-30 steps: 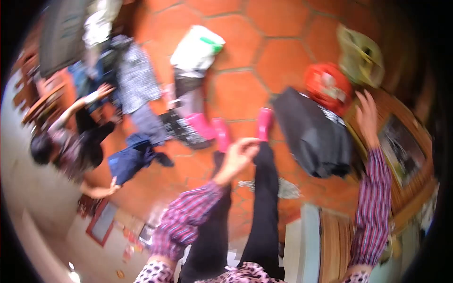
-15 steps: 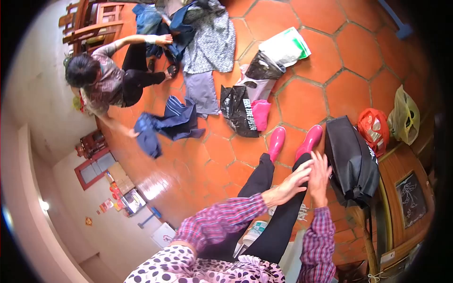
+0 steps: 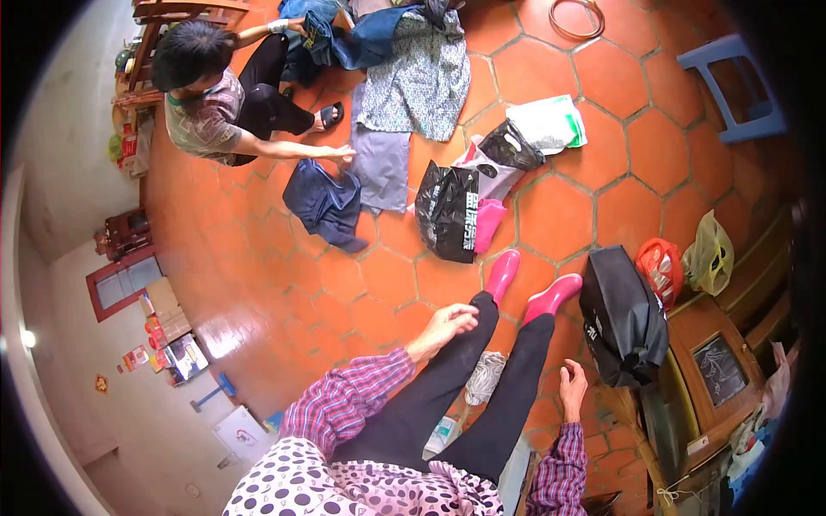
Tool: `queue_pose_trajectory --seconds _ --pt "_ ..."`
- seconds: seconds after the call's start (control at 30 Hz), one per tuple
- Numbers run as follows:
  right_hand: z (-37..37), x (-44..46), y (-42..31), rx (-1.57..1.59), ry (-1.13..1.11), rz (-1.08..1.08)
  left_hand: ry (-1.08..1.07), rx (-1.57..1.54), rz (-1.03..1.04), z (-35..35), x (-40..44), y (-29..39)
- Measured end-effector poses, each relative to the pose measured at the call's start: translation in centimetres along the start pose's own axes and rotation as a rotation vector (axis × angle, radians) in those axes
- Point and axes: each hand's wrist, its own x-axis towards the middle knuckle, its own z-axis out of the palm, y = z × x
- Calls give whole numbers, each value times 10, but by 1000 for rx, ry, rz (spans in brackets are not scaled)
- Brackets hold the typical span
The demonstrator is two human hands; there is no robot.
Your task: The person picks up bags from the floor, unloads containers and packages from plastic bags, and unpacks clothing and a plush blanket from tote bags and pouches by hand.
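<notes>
My left hand (image 3: 443, 331) hangs over my left knee, its fingers loosely bent and nothing in them. Lower and to the right, my right hand (image 3: 572, 390) is held beside my right leg, open and slightly curled, with no object in it. Nearest to it is a black bag (image 3: 621, 318) on the floor. My feet wear pink boots (image 3: 551, 297). A mop head (image 3: 486, 378) and a white-and-green container (image 3: 441, 436) show between my legs.
A co-worker (image 3: 206, 112) crouches at upper left among jeans (image 3: 374, 43), a grey patterned cloth (image 3: 422, 82) and dark blue clothing (image 3: 323, 206). Plastic bags (image 3: 447, 211) lie ahead of my boots. A blue stool (image 3: 736, 86) and a wooden cabinet (image 3: 718, 378) stand at right.
My hands, together over my right knee before, have moved apart, left hand leftward and right hand down. My feet have shifted. The co-worker's lower hand has left the dark blue clothing, which now lies bunched.
</notes>
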Motion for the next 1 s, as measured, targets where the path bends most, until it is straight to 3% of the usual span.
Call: queue_pose_trajectory --seconds 0.37,0.73,0.87,0.9,1.0 --pt "18 0 24 66 -62 -10 64 -46 31 2 -15 -35" --pt "-9 -25 90 100 42 -31 -109 -26 44 105 -9 -59" --pt "-19 -33 118 104 168 -30 -248 278 123 166 0 -57" --pt "-19 -35 129 84 250 -80 -225 361 237 179 6 -59" --pt "-39 -51 114 59 445 170 -102 702 592 226 15 -74"
